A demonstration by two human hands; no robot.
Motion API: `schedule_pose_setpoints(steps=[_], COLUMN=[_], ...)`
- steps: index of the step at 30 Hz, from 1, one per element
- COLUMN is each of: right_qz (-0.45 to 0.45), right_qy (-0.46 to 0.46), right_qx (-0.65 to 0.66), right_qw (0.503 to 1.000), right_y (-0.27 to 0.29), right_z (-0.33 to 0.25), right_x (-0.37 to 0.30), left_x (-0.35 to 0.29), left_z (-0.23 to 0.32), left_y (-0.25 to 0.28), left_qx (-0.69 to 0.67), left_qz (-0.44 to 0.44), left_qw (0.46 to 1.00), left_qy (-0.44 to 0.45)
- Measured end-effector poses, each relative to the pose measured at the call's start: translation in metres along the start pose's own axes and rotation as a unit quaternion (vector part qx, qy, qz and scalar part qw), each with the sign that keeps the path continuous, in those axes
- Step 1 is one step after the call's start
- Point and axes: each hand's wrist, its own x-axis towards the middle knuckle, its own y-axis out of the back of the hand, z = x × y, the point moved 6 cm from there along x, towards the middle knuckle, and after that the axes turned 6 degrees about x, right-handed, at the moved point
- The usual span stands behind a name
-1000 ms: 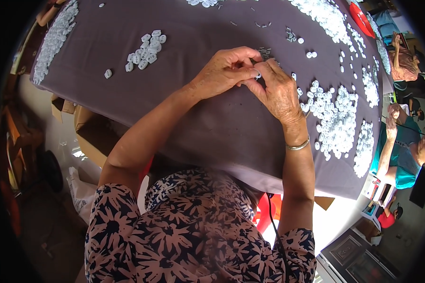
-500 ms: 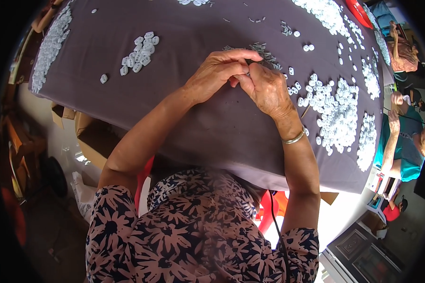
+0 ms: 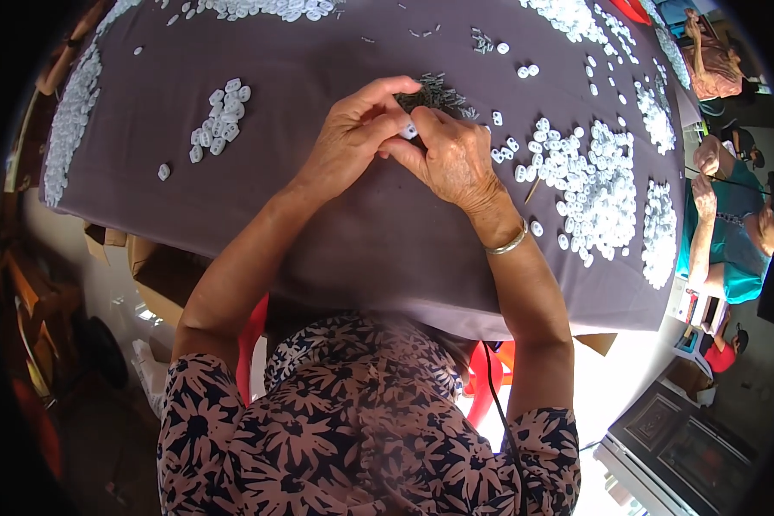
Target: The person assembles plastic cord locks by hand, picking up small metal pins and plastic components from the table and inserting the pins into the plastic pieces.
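Observation:
My left hand (image 3: 353, 129) and my right hand (image 3: 454, 156) meet above the dark tablecloth. Between their fingertips is a small white plastic piece (image 3: 408, 132) with a dark hole, partly covered by the fingers. My left thumb and fingers pinch it from the left, while my right thumb and curled forefinger close on it from the right. Whether a pin is also held there is hidden. Just beyond the fingers lies a heap of thin grey metal pins (image 3: 439, 90). A few loose white pieces (image 3: 505, 150) rest beside my right hand.
A large spread of white pieces (image 3: 598, 189) lies to the right, with a thin brown stick (image 3: 532, 191) at its edge. A small cluster (image 3: 219, 119) sits to the left. More heaps line the far and left edges. Another person in teal (image 3: 731, 215) is at the right.
The white piece, hidden before, now shows between my fingertips. My hands have tilted slightly apart at the top. The whole view has shifted, so the table's far side shows more.

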Motion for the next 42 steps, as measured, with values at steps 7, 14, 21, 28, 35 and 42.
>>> schedule_pose_setpoints(steps=[7, 14, 21, 28, 35, 42], right_qz=[0.093, 0.121, -0.039, -0.062, 0.060, 0.057], right_qy=[-0.062, -0.117, -0.192, -0.238, -0.264, -0.221], right_qx=[-0.060, -0.087, 0.053, 0.043, 0.446, 0.467], right_qw=[0.992, 0.982, 0.979, 0.968, 0.853, 0.855], right_y=[0.019, 0.081, 0.066, 0.063, 0.025, 0.005], right_z=[0.016, 0.086, 0.097, 0.091, 0.053, 0.029], right_x=[0.000, -0.008, -0.020, -0.017, -0.004, -0.004], left_x=[-0.013, -0.049, -0.053, -0.023, -0.010, -0.009], left_z=[0.016, 0.033, 0.048, 0.040, 0.014, 0.003], left_y=[0.045, 0.113, 0.109, 0.024, -0.002, -0.001], left_qx=[0.239, 0.481, 0.527, 0.371, 0.190, 0.105], left_qz=[0.108, 0.185, 0.267, 0.103, 0.092, 0.106], left_qw=[0.964, 0.857, 0.803, 0.911, 0.971, 0.981], left_qy=[-0.030, -0.023, -0.082, -0.151, -0.110, -0.128])
